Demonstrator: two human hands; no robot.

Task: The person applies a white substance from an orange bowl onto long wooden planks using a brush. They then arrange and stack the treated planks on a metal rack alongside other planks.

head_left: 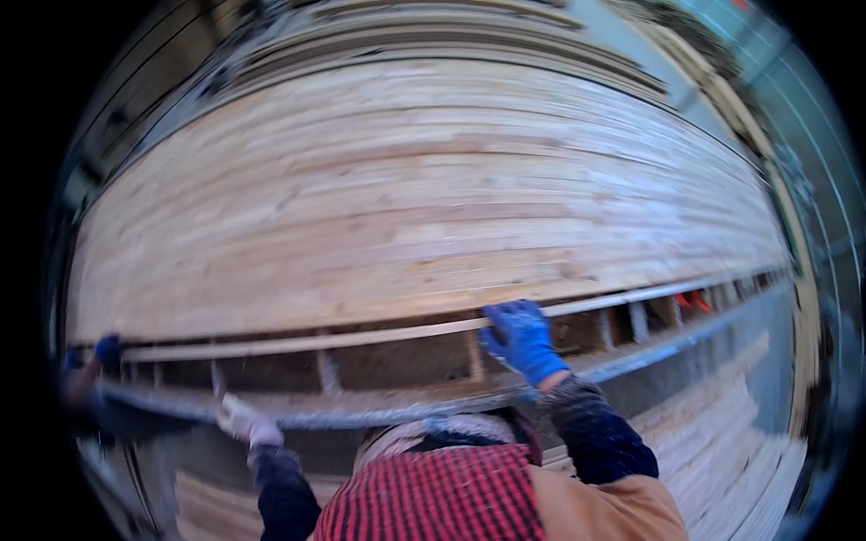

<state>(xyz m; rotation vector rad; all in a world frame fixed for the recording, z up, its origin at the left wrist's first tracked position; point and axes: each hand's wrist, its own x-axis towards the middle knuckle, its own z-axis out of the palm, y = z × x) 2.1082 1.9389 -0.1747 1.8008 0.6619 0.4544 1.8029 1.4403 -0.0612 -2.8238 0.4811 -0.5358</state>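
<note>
A wide panel of pale wooden boards [406, 207] lies side by side across the bench in front of me. Along its near side runs a long, thin wooden strip [388, 337], with a narrow dark gap between the two. My right hand [521, 338], in a blue glove, is closed over this strip right of the middle. My left hand [242, 420], in a whitish glove, is lower and to the left, at the bench's front rail [361, 415]. Motion blurs its fingers, so its grip is unclear.
At the far left, another person's blue-gloved hand [108, 350] is at the strip's end. Upright slats [327, 371] divide the space below the strip. An orange object [693, 301] sits there on the right. Board stacks lie beyond the panel [451, 38] and at lower right [713, 455].
</note>
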